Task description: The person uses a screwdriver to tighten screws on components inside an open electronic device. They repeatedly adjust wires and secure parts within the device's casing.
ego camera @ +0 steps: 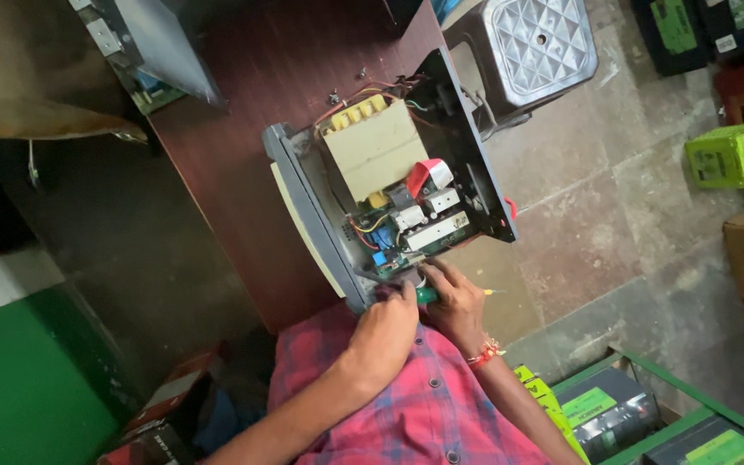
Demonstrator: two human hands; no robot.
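With the open inverter chassis (389,185) propped against my chest for access, left hand (387,331) pinches its board edge steady while right hand (456,301) is closed around a green-handled screwdriver (428,294).

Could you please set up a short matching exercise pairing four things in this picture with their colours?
Things:
1. screwdriver handle at the hands
2. plastic stool on the floor
3. tabletop under the opened device
4. large block inside the opened device

Colours:
A. dark reddish brown
B. cream
C. green
D. grey

Pairs: 1-C, 2-D, 3-A, 4-B
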